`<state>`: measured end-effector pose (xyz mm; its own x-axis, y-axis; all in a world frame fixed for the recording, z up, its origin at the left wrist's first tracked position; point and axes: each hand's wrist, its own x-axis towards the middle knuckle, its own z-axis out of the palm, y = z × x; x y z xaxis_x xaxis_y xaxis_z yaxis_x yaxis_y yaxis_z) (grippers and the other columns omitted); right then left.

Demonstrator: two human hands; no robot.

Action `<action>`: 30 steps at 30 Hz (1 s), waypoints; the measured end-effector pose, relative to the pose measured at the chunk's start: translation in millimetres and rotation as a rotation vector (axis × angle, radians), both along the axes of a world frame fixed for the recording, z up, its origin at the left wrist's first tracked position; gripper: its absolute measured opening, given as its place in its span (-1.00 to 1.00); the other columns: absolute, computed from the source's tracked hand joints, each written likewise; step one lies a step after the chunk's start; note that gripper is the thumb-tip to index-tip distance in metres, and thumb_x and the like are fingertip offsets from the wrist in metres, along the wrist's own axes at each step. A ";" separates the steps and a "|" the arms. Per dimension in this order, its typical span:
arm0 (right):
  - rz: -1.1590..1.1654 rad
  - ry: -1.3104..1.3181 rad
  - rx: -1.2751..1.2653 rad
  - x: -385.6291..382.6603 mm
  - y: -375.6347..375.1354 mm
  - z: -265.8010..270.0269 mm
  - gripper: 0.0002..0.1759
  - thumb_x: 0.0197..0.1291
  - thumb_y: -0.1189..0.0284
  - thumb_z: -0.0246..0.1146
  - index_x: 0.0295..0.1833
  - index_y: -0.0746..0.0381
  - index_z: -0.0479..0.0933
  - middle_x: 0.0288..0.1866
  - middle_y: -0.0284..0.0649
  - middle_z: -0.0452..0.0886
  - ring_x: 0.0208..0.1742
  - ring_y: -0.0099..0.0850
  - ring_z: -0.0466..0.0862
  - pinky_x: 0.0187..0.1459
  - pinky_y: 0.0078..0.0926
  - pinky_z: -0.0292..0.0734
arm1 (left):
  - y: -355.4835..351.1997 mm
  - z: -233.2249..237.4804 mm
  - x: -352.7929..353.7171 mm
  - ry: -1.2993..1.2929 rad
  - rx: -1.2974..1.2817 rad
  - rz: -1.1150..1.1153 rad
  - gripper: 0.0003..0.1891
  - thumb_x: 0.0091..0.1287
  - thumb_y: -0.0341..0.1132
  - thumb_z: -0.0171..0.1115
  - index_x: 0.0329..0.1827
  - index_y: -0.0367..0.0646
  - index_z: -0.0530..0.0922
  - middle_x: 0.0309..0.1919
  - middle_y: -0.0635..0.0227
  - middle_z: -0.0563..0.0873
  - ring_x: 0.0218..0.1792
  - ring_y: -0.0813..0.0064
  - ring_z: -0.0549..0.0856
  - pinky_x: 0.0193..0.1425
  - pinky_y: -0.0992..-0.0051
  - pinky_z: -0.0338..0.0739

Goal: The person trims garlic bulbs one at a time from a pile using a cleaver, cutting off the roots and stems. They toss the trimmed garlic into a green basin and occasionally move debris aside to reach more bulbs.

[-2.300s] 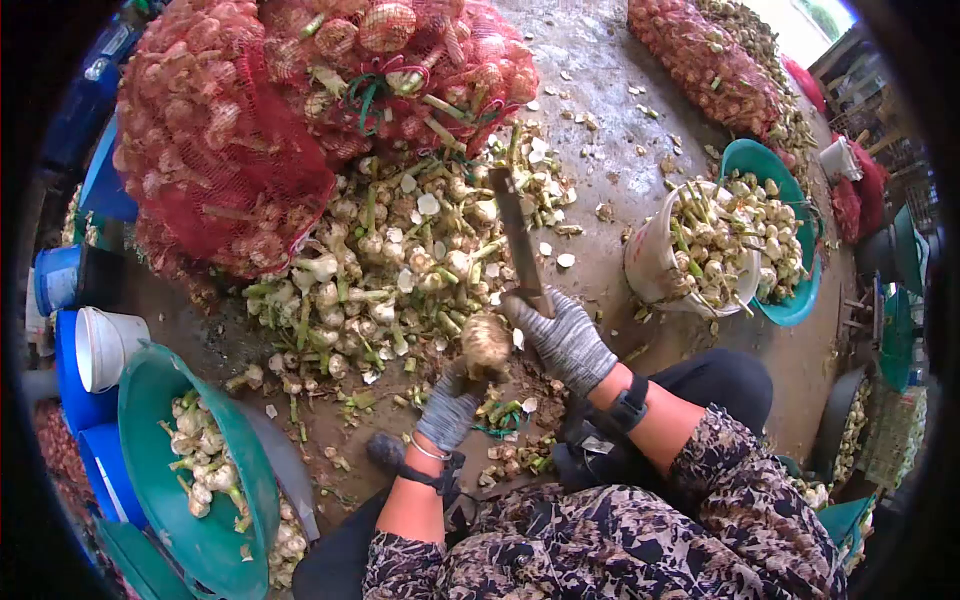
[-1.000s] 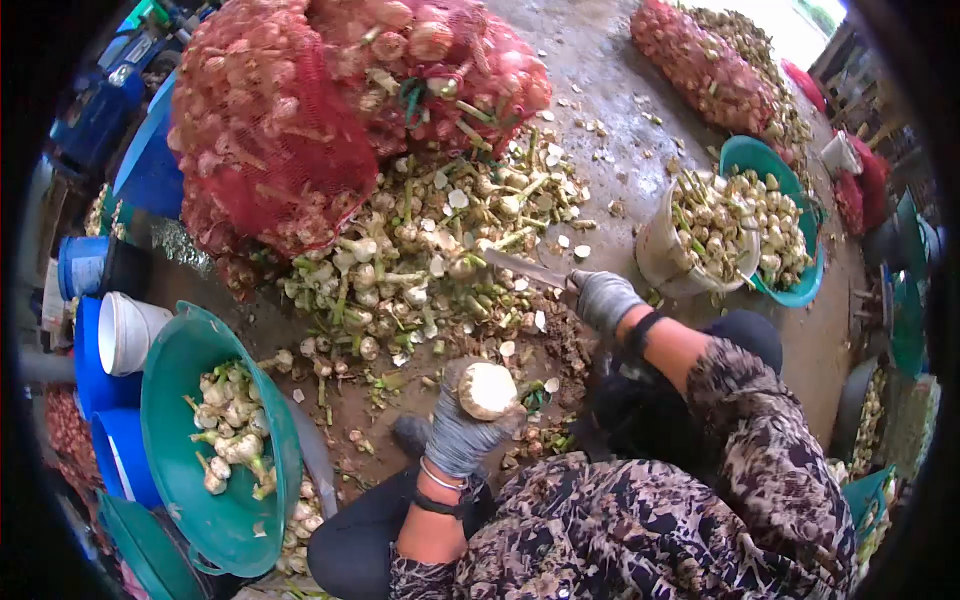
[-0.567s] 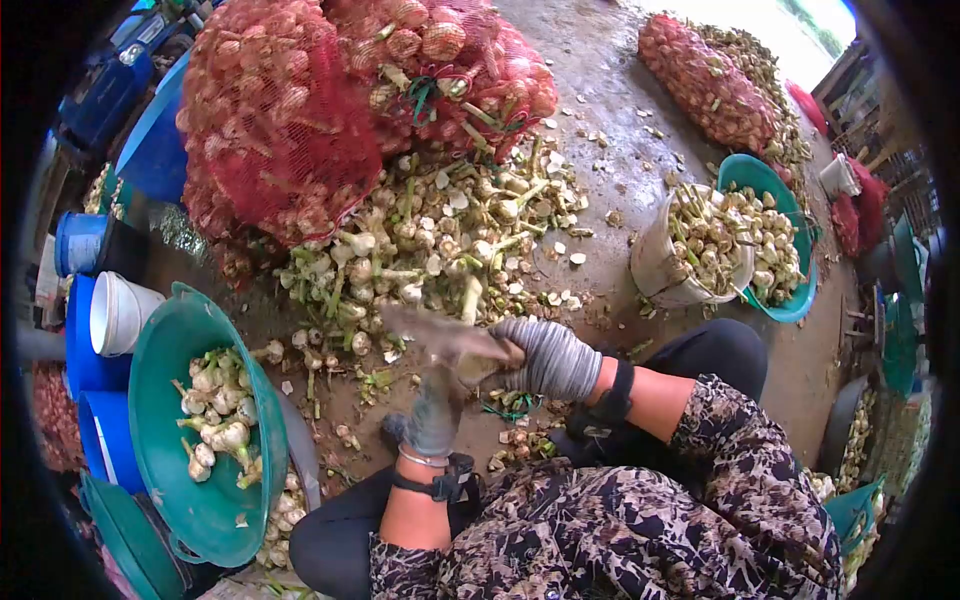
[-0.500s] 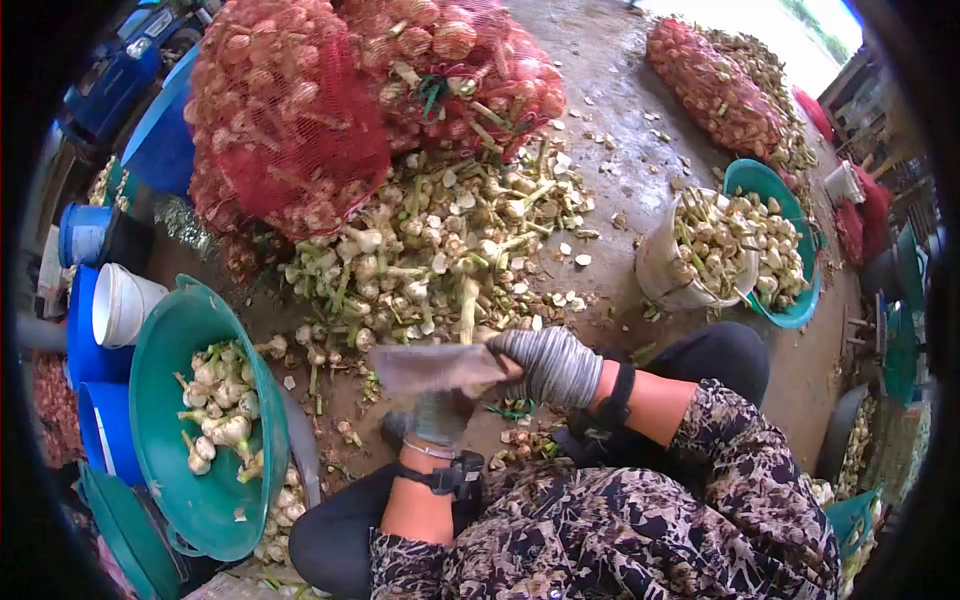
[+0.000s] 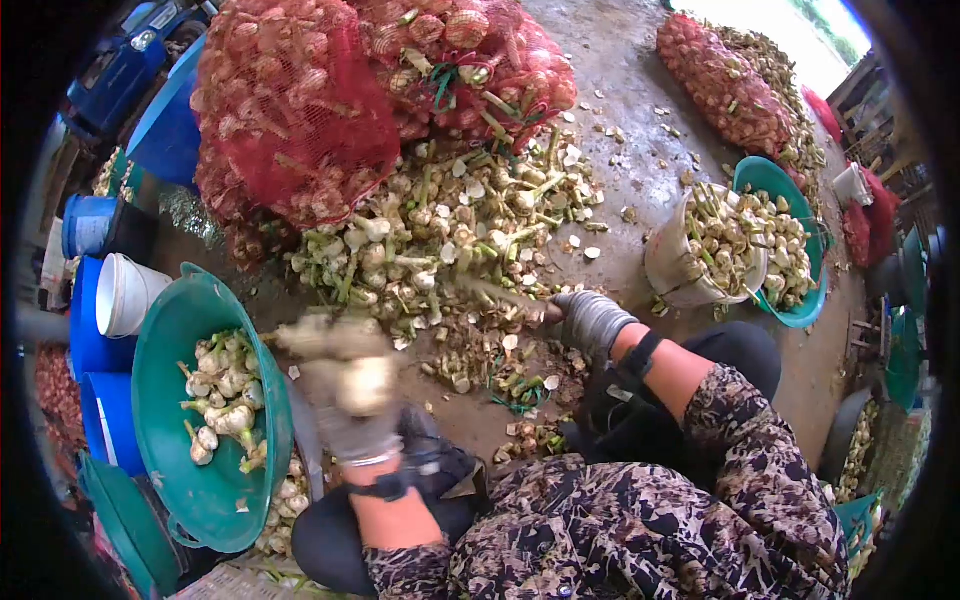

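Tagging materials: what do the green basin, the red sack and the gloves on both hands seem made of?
Green basin: smooth, glossy, likely moulded plastic. Red sack: open net, bulbs showing through, probably synthetic. Gloves on left hand and right hand: grey ribbed knit fabric; the left is blurred.

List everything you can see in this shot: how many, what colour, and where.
mesh sacks: at least two, red, top left
far sack: one, red, top right
garlic pile: one, white and green, on the ground below the sacks
green basin: one, left, garlic inside
garlic bucket: one, white, right
teal basin: one, beyond that bucket, garlic inside
small bucket: one, white, far left
blue containers: several, far left
knife: one, blurred, in right hand
garlic bulb: one, pale, in left hand
left hand: grey glove, blurred, beside green basin
right hand: grey glove, at pile's edge
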<state>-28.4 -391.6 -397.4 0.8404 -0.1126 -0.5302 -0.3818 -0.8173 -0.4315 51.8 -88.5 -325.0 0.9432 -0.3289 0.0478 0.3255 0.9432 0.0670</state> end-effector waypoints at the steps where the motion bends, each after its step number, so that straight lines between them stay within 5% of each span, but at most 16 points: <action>1: -0.047 -0.105 0.015 -2.4 -0.5 -2.5 -0.62 0.15 0.09 0.28 -0.07 0.14 0.60 -0.26 -0.04 0.69 -0.17 -0.04 0.69 -0.07 -0.12 0.57 | 10.1 41.4 4.4 -0.102 -0.099 0.029 -0.53 0.31 -0.26 0.29 0.27 -0.13 0.46 0.11 0.28 0.62 0.05 0.41 0.60 0.17 0.22 0.50; 5: -0.160 -0.187 0.154 3.5 12.2 26.9 -0.62 0.15 0.13 0.31 -0.08 0.20 0.58 -0.32 0.04 0.68 -0.24 0.00 0.69 -0.14 -0.13 0.58 | 60.9 46.0 37.1 -0.230 -0.414 0.131 -0.54 0.37 -0.22 0.17 0.31 -0.14 0.47 0.18 0.21 0.62 0.25 0.32 0.54 0.37 0.15 0.38; 7: -0.173 -0.199 0.199 9.0 18.4 43.7 -0.62 0.15 0.15 0.31 -0.07 0.21 0.58 -0.34 0.05 0.67 -0.26 0.01 0.68 -0.16 -0.14 0.58 | 44.7 -2.3 51.2 -0.172 -0.189 0.153 -0.56 0.45 -0.17 0.01 0.29 -0.24 0.45 0.22 0.14 0.58 0.24 0.18 0.54 0.34 0.11 0.39; 9: -0.196 -0.262 0.286 8.6 17.4 41.8 -0.60 0.17 0.14 0.33 -0.04 0.22 0.57 -0.36 0.06 0.66 -0.29 0.00 0.68 -0.19 -0.17 0.57 | 8.3 -41.0 60.1 0.060 0.306 0.022 -0.61 0.46 -0.13 0.04 0.20 -0.19 0.52 0.11 0.21 0.64 0.15 0.23 0.59 0.29 0.16 0.45; 10: -0.202 -0.368 0.278 7.9 18.8 33.3 -0.71 0.22 0.23 0.27 -0.29 0.27 0.48 -0.47 0.03 0.55 -0.42 -0.03 0.55 -0.31 -0.17 0.47 | -9.6 -72.2 67.4 0.182 0.517 -0.020 -0.62 0.45 -0.10 0.06 0.17 -0.15 0.54 0.05 0.24 0.65 0.08 0.26 0.61 0.21 0.19 0.50; 12: -0.262 -0.381 0.314 8.5 18.9 37.5 -0.73 0.23 0.27 0.27 -0.32 0.26 0.45 -0.51 0.00 0.49 -0.43 -0.04 0.54 -0.32 -0.17 0.46 | -36.1 -141.9 79.2 0.313 0.878 -0.105 -0.52 0.39 0.02 0.18 0.20 -0.12 0.50 0.00 0.34 0.63 -0.04 0.34 0.60 0.15 0.18 0.55; 14: -0.263 -0.324 0.299 6.0 12.2 26.1 -0.67 0.20 0.32 0.31 -0.43 0.21 0.31 -0.54 -0.15 0.34 -0.49 -0.21 0.39 -0.35 -0.27 0.42 | -55.9 -201.4 97.8 0.561 1.095 -0.188 -0.54 0.30 -0.18 0.33 0.25 0.07 0.46 -0.06 0.38 0.63 -0.08 0.40 0.62 -0.12 0.34 0.63; 16: -0.145 -0.354 0.195 2.1 5.3 10.2 -0.65 0.13 0.21 0.32 -0.14 0.26 0.54 -0.36 0.05 0.63 -0.26 0.04 0.65 -0.21 -0.14 0.56 | -65.3 -248.9 111.4 0.432 1.337 -0.243 -0.40 0.28 -0.25 0.33 0.38 0.08 0.32 -0.09 0.33 0.62 -0.10 0.44 0.61 -0.25 0.42 0.61; 18: -0.315 -0.261 0.348 4.8 6.2 30.2 -0.68 0.14 0.22 0.32 -0.13 0.23 0.54 -0.36 0.03 0.63 -0.27 0.02 0.66 -0.21 -0.17 0.56 | -80.7 -277.4 129.2 0.226 1.584 -0.339 -0.26 0.26 -0.22 0.37 0.45 0.05 0.16 -0.13 0.29 0.62 -0.29 0.44 0.65 -0.50 0.42 0.53; 19: -0.313 -0.247 0.345 6.0 5.6 32.0 -0.67 0.15 0.20 0.32 -0.14 0.23 0.55 -0.36 0.02 0.63 -0.27 0.02 0.65 -0.21 -0.17 0.56 | -79.1 -354.7 146.8 -0.052 1.928 -0.210 -0.11 0.24 -0.21 0.37 0.55 0.03 -0.01 -0.01 0.15 0.64 -0.19 0.28 0.68 -0.32 0.23 0.60; 20: -0.312 -0.233 0.343 7.0 5.1 33.1 -0.67 0.16 0.19 0.32 -0.14 0.22 0.55 -0.36 0.01 0.63 -0.27 0.02 0.65 -0.22 -0.18 0.55 | -92.8 -341.1 142.4 -0.246 2.360 -0.039 -0.01 0.19 -0.14 0.40 0.59 0.00 -0.07 0.09 0.01 0.64 -0.02 0.11 0.69 0.00 0.11 0.58; 22: -0.327 -0.220 0.334 8.5 4.9 30.7 -0.59 0.19 0.06 0.32 -0.15 0.20 0.55 -0.37 0.01 0.63 -0.27 0.03 0.65 -0.22 -0.15 0.55 | -107.4 -269.5 142.2 -0.126 2.460 -0.517 0.00 0.17 -0.07 0.40 0.59 -0.03 -0.03 0.25 -0.08 0.54 0.10 0.01 0.65 0.22 0.13 0.47; 25: -0.304 -0.193 0.305 14.4 3.9 34.4 -0.55 0.18 0.00 0.31 -0.14 0.19 0.53 -0.37 0.05 0.62 -0.28 0.06 0.64 -0.23 -0.10 0.54 | -122.0 -230.6 153.8 0.011 2.536 -0.798 -0.07 0.19 -0.03 0.35 0.58 0.00 0.03 0.27 -0.01 0.53 0.13 0.06 0.65 0.19 0.14 0.51; 28: -0.285 -0.165 0.292 17.3 4.4 34.0 -0.55 0.19 0.00 0.30 -0.14 0.19 0.53 -0.39 0.06 0.62 -0.29 0.07 0.64 -0.24 -0.09 0.54 | -122.2 -221.3 148.7 -0.443 2.693 -0.977 -0.23 0.17 0.18 0.31 0.33 -0.15 0.43 0.17 0.03 0.61 0.25 0.18 0.58 0.30 0.23 0.47; 30: -0.285 -0.132 0.284 21.5 7.1 33.3 -0.58 0.19 0.04 0.29 -0.13 0.19 0.54 -0.40 0.07 0.62 -0.29 0.07 0.64 -0.24 -0.07 0.54 | -101.9 -308.0 125.4 -0.484 2.735 -0.584 -0.52 0.21 0.05 0.29 0.08 -0.06 0.65 0.03 0.03 0.70 0.12 0.09 0.66 0.23 0.26 0.55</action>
